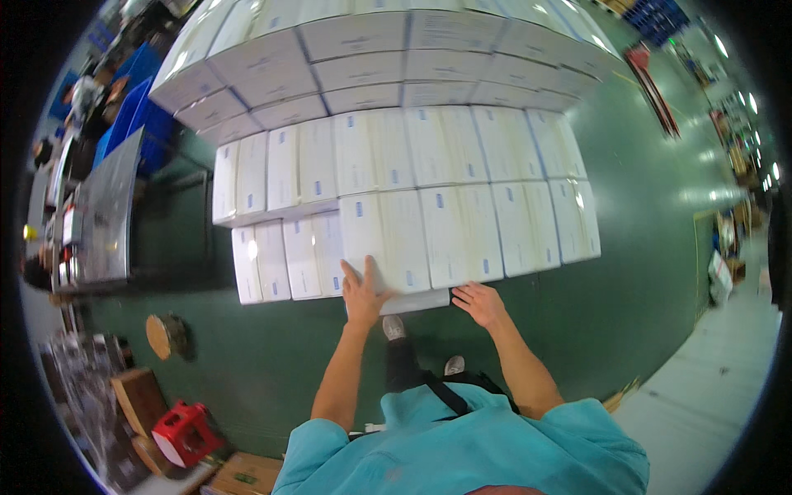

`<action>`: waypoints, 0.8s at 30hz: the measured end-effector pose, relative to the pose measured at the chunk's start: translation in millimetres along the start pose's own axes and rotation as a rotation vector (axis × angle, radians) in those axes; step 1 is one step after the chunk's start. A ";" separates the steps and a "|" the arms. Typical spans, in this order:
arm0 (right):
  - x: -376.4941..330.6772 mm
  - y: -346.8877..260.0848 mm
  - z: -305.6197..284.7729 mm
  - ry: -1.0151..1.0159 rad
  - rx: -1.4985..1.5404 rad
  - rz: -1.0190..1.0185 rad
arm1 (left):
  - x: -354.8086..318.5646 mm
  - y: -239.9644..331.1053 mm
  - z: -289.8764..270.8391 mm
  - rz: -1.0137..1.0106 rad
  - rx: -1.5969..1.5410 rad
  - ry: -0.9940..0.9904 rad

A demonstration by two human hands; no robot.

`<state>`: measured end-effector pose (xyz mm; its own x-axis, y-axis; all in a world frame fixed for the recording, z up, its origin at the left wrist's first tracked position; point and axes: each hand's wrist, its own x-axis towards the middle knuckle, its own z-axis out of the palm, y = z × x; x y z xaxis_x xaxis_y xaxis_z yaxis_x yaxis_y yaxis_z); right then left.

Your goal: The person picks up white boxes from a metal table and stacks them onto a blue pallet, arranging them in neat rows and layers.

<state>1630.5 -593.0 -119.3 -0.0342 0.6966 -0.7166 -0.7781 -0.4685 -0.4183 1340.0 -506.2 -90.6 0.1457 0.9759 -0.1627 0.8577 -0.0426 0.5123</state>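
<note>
White boxes (412,198) fill the centre of the head view, stacked on a green floor (643,272). We press our left hand (363,293) flat, fingers spread, on the front box (396,247). Our right hand (478,304) lies open against its lower edge, gripping nothing. A red stool (188,433) sits lower left.

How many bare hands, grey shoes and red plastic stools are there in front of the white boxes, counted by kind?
Bare hands: 2, left hand and right hand, both at the front white box
Grey shoes: 2
Red plastic stool: 1
Total: 5
</note>
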 end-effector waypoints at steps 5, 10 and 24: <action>-67.6 -19.4 -18.8 0.084 -1.280 -0.174 | -9.8 28.8 -10.4 -0.071 0.155 0.001; -163.1 7.1 -152.5 0.217 -1.097 -0.227 | -50.4 127.2 45.9 0.303 0.034 0.272; -308.0 -2.9 -405.0 0.641 -0.373 0.027 | -134.9 336.9 210.3 -0.414 -0.817 -0.550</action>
<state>1897.3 -1026.3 -123.4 0.4112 0.2818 -0.8669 -0.5140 -0.7137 -0.4758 1712.9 -697.2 -73.4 0.2960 0.6420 -0.7073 0.3308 0.6257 0.7064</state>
